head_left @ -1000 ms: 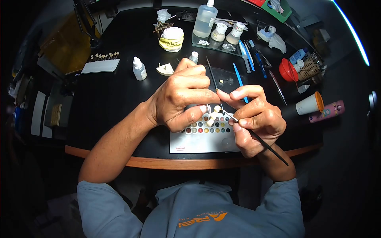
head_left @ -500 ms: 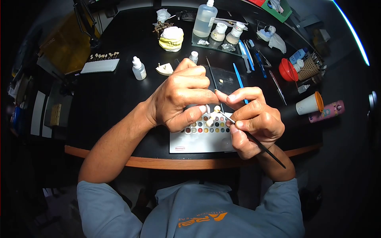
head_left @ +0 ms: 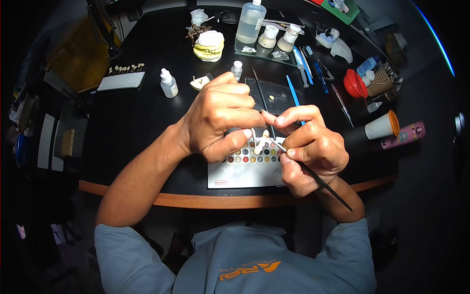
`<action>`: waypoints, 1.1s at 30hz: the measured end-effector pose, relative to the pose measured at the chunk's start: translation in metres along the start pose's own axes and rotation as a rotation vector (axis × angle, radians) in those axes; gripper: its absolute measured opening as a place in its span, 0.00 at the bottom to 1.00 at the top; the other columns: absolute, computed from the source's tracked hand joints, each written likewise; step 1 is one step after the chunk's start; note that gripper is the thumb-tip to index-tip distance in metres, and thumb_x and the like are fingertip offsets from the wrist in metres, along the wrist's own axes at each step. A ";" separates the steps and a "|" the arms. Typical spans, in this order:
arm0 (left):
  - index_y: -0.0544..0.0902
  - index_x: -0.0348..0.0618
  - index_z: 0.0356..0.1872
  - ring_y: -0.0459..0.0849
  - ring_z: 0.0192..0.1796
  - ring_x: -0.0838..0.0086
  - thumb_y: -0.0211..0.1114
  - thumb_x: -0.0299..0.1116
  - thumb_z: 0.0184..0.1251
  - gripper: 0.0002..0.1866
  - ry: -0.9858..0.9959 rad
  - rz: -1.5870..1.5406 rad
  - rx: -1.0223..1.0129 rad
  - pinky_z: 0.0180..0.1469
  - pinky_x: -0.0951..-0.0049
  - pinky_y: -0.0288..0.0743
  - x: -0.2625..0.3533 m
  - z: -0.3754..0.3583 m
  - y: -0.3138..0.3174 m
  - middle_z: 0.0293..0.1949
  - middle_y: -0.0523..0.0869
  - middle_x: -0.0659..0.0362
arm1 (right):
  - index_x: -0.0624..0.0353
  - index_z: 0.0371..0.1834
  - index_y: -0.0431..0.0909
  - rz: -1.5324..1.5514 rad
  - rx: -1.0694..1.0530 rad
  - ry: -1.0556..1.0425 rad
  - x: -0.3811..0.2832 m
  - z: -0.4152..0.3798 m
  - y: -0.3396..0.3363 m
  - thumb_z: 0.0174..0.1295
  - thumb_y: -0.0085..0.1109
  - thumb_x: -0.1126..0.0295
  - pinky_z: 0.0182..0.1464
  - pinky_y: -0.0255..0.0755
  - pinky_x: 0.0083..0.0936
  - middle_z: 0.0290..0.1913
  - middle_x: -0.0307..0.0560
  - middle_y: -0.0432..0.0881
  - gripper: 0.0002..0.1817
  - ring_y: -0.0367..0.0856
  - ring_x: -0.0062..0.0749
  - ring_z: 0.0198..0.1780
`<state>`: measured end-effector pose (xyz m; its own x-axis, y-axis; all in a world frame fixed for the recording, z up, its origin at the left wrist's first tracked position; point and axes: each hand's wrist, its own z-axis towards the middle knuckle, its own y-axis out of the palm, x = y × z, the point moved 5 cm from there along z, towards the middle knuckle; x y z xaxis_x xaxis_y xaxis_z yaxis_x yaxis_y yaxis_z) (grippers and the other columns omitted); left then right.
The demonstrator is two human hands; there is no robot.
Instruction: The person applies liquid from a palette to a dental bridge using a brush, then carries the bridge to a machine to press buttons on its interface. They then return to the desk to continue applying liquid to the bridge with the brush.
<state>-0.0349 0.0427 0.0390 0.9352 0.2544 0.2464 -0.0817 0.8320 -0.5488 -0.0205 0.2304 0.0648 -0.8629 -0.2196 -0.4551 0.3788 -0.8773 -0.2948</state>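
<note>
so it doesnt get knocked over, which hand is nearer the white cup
Right. The right hand is left of the white cup, not touching it; the left hand is farther left, beyond the right.

A small, cream-white tooth-shaped dental piece (head_left: 258, 149), made of rounded lobes, is held up in the gap between the left hand (head_left: 223, 120) and the right hand (head_left: 318, 147), slanting upward toward the right hand's side. Beside the left thumb shows a slim, silvery metal holder (head_left: 253, 135), mostly hidden by that hand. A fine black-handled brush (head_left: 326, 186) lies pinched in the right fingers, its handle sloping down beyond that hand, its pale ferrule pointing at the piece; contact cannot be made out.
</note>
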 end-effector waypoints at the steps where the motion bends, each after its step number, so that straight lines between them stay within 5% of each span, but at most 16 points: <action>1: 0.93 0.38 0.40 0.66 0.25 0.67 0.58 0.44 0.57 0.23 0.004 -0.002 -0.006 0.36 0.61 0.58 0.000 -0.001 0.000 0.19 0.69 0.61 | 0.63 0.26 0.75 -0.002 -0.002 0.001 0.000 0.000 0.000 0.43 0.61 0.88 0.54 0.91 0.47 0.26 0.46 0.82 0.10 0.89 0.53 0.48; 4: 0.93 0.36 0.40 0.66 0.25 0.68 0.57 0.46 0.62 0.24 0.013 -0.001 -0.014 0.36 0.61 0.57 0.000 0.000 0.000 0.19 0.69 0.61 | 0.63 0.35 0.74 0.013 -0.114 -0.004 -0.002 -0.001 -0.001 0.53 0.59 0.87 0.61 0.85 0.68 0.30 0.51 0.82 0.10 0.81 0.49 0.52; 7: 0.94 0.41 0.40 0.67 0.26 0.67 0.59 0.44 0.53 0.23 0.002 0.009 -0.015 0.37 0.61 0.60 0.001 0.001 -0.002 0.19 0.70 0.61 | 0.63 0.26 0.75 0.023 0.011 -0.005 -0.001 0.000 0.000 0.43 0.61 0.87 0.55 0.91 0.48 0.26 0.46 0.81 0.09 0.89 0.52 0.48; 33: 0.91 0.44 0.34 0.69 0.31 0.68 0.62 0.44 0.47 0.19 0.037 0.060 0.045 0.48 0.62 0.62 0.008 0.003 -0.005 0.24 0.70 0.62 | 0.63 0.28 0.76 0.141 0.076 0.109 0.002 -0.003 -0.008 0.48 0.63 0.86 0.55 0.89 0.48 0.26 0.47 0.82 0.08 0.87 0.51 0.48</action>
<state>-0.0282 0.0423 0.0458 0.9401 0.2870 0.1841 -0.1528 0.8372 -0.5250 -0.0245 0.2384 0.0636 -0.7601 -0.2986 -0.5771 0.4634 -0.8717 -0.1593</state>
